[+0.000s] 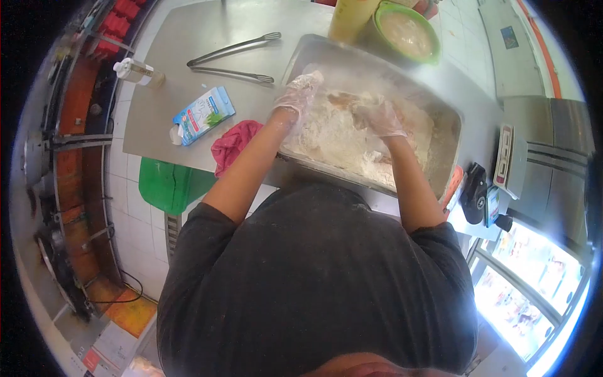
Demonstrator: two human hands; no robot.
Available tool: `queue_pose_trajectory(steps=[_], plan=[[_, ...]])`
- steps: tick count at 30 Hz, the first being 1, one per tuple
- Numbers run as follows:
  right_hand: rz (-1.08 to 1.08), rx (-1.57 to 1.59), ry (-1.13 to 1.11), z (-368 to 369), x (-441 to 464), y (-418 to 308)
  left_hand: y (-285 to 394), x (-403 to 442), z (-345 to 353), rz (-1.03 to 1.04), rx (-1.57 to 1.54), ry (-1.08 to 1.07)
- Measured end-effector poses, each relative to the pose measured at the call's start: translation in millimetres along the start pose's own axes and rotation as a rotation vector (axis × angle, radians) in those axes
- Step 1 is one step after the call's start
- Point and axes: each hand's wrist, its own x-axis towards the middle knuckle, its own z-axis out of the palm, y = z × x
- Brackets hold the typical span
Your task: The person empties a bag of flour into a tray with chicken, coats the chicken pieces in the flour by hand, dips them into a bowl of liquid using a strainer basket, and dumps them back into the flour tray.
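A deep metal tray (453,147) holds a wide layer of white flour (326,135), with fine dust hanging over it. Both my hands wear clear plastic gloves coated in flour. My left hand (300,93) is at the tray's left side, its fingers stretched up and inward, with nothing visible in them. Inside the tray, my right hand (381,118) reaches into the flour near the middle; its fingers are blurred and partly buried. Between the hands, a brownish floured piece (342,99) shows through the powder; its kind is unclear.
Metal tongs (235,58), a blue packet (204,115), a pink cloth (235,146) and a white bottle (133,71) are on the steel table to the left. Behind the tray stand a yellowish container (350,19) and a green-rimmed bowl (407,34). A scale (507,160) stands at right.
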Motion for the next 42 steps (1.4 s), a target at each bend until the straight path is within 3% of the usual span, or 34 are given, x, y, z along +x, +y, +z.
queue_pose_trajectory(steps=[3, 6, 7, 9, 11, 12, 14, 15, 17, 21, 23, 24, 26, 27, 29, 30, 31, 33, 36, 37, 39, 40, 42], plan=[[0.124, -0.356, 0.006, 11, 23, 24, 6, -6, 0, -0.175, 0.03, 0.04], [-0.073, -0.286, -0.032, 30, 29, 17, -34, 15, -3, -0.017, 0.156, 0.027], [-0.199, -0.346, -0.098, 37, 28, 16, -43, 20, -3, 0.195, 0.131, 0.059], [-0.331, -0.409, -0.165, 40, 32, 13, -50, 23, -6, 0.411, 0.105, 0.097], [-0.29, -0.366, -0.209, 42, 46, 13, -13, -2, -4, -0.03, -0.266, -0.03], [-0.276, -0.353, -0.223, 45, 54, 16, -13, -2, -4, -0.028, -0.268, -0.029], [-0.37, -0.142, 0.008, 69, 75, 40, -13, -1, -3, -0.063, -0.302, -0.008], [-0.375, -0.145, 0.01, 73, 75, 33, -8, -3, -1, -0.057, -0.303, -0.008], [-0.021, -0.288, -0.165, 86, 77, 10, 4, -10, 3, 0.02, -0.509, 0.046], [-0.081, -0.437, -0.363, 101, 84, -11, -8, 0, -1, -0.026, -0.484, 0.029], [0.034, -0.434, -0.601, 99, 83, -17, -6, -3, 0, 0.029, -0.543, -0.049], [0.042, -0.427, -0.602, 98, 79, -19, -3, -6, 0, 0.02, -0.54, -0.054], [-0.178, -0.57, -0.341, 92, 72, -23, 3, -13, 0, -0.007, -0.531, -0.008], [-0.181, -0.574, -0.351, 85, 69, -25, 1, -12, -1, -0.009, -0.538, 0.0], [0.021, 0.049, -0.217, 66, 63, -22, -6, -8, -3, 0.03, -0.533, -0.074], [0.021, 0.046, -0.223, 65, 68, -1, -4, -11, -3, 0.028, -0.538, -0.068], [-0.182, -0.113, -0.09, 70, 77, 35, 3, -15, -3, 0.015, -0.521, -0.046], [-0.381, -0.271, 0.046, 68, 73, 42, 4, -18, -3, -0.001, -0.505, -0.026], [-0.317, -0.274, -0.268, 48, 59, 25, 3, -16, -5, 0.055, -0.553, -0.078], [-0.593, -0.515, -0.149, 53, 80, 61, 2, -15, -5, 0.046, -0.586, -0.081], [-0.857, -0.759, -0.011, 56, 96, 75, 5, -15, -6, 0.04, -0.616, -0.096], [-0.489, -0.411, -0.002, 67, 98, 62, 8, -16, -7, 0.001, -0.6, -0.095], [-0.117, -0.051, 0.014, 93, 98, 42, 11, -18, -5, -0.041, -0.575, -0.099]])
